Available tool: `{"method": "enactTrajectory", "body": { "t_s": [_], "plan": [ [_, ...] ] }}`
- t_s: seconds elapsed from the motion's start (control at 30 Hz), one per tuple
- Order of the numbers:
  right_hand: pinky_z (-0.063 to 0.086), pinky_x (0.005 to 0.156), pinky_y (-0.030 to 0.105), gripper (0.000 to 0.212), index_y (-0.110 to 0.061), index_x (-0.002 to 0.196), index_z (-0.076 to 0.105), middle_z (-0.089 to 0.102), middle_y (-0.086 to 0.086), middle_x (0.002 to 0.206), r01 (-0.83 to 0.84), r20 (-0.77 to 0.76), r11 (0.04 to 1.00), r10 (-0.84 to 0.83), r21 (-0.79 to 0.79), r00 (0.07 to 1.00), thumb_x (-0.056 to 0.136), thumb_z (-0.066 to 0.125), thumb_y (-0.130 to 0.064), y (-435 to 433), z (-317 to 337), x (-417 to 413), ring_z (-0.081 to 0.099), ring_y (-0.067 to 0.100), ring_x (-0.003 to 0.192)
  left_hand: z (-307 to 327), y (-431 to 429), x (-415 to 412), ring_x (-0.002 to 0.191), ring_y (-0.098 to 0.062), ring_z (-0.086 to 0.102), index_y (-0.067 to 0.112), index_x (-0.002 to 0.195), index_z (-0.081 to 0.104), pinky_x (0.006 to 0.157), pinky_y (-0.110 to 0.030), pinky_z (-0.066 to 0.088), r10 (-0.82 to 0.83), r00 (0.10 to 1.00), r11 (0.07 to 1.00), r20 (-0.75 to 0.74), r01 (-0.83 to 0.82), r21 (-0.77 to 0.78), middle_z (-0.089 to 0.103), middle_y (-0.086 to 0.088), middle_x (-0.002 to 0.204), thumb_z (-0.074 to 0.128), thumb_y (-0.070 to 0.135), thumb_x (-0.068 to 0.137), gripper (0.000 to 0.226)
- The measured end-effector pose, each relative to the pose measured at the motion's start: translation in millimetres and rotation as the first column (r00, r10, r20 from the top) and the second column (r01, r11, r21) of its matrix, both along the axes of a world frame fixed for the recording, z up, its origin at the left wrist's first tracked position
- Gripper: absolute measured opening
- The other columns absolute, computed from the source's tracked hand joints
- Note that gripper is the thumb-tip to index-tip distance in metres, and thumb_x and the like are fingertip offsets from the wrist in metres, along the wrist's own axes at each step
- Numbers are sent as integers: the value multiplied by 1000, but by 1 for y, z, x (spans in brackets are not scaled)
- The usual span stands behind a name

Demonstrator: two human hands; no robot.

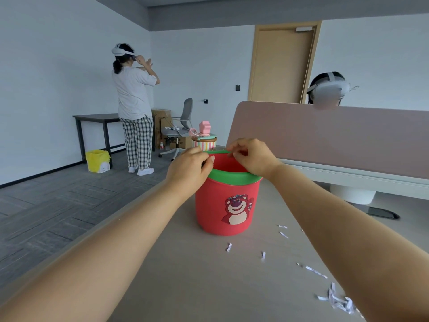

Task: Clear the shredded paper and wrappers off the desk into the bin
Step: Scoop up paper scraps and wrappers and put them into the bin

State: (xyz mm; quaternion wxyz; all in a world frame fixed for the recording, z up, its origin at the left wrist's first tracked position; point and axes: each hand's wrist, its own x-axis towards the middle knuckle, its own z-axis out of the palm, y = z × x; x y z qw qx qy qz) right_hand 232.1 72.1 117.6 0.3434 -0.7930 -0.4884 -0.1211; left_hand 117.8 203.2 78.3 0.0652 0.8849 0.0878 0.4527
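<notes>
A red bin (226,205) with a green rim (234,178) and a bear picture stands on the grey desk (185,275). Both my hands hover over its opening. My left hand (189,169) is at the left side of the rim with its fingers curled in. My right hand (251,156) is over the far rim, fingertips pinched together. No paper shows between the fingers of either hand. Shredded paper strips (336,300) lie in a small heap near the desk's front right, by my right forearm. Single scraps (229,247) are scattered in front of the bin.
A pink desk divider (336,133) runs along the right behind the bin, with a person in a headset behind it. To the far left, another person stands by a dark table (97,118). A yellow bin (97,160) and an office chair (178,126) are on the floor.
</notes>
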Motion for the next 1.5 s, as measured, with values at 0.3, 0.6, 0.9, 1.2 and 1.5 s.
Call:
{"method": "enactTrajectory", "body": {
  "t_s": [0.3, 0.6, 0.9, 1.2, 1.5],
  "plan": [
    [40, 74, 6, 29, -5, 98, 65, 68, 11, 104, 157, 19, 960, -166, 233, 986, 80, 45, 6, -76, -39, -11, 56, 19, 83, -29, -51, -27, 84, -29, 61, 11, 84, 62, 70, -38, 52, -205, 979, 968, -14, 205, 141, 64, -6, 88, 41, 24, 80, 25],
    [36, 105, 34, 39, -19, 129, 45, 49, 8, 137, 303, -60, 867, -354, -395, 933, 90, 48, -21, -170, -133, -13, 45, 28, 124, -125, -106, -32, 146, -21, -6, 14, 147, -1, 121, -39, 3, -147, 455, 989, -878, 51, -139, -8, -8, 158, 21, 59, 91, 75],
    [38, 100, 30, 37, -17, 128, 47, 49, 8, 137, 344, -111, 860, -411, -376, 905, 91, 46, -13, -242, -147, -30, 50, 26, 121, -118, -179, -15, 146, -13, 4, 23, 146, -5, 118, -31, 9, -469, 418, 880, -778, 289, -376, -2, 2, 159, 41, 50, 90, 78],
    [12, 119, 33, 45, -22, 139, 33, 24, 0, 153, 256, -144, 804, -387, -537, 911, 95, 42, -23, -291, -167, -49, 19, 15, 143, -125, -201, -5, 145, -9, -3, 21, 147, 8, 120, -35, 1, -339, 405, 908, -849, 376, -183, -1, 4, 158, 21, 51, 95, 61],
    [31, 100, 8, 50, -22, 134, 41, 38, -6, 146, 110, -500, 955, -240, -275, 832, 87, 58, -21, -331, -147, -97, 35, 2, 127, -117, -204, -55, 142, -4, -13, 27, 146, -5, 116, -27, 0, -449, 297, 806, -842, 542, -238, -16, 15, 151, 33, 91, 55, 118]
  ]
}}
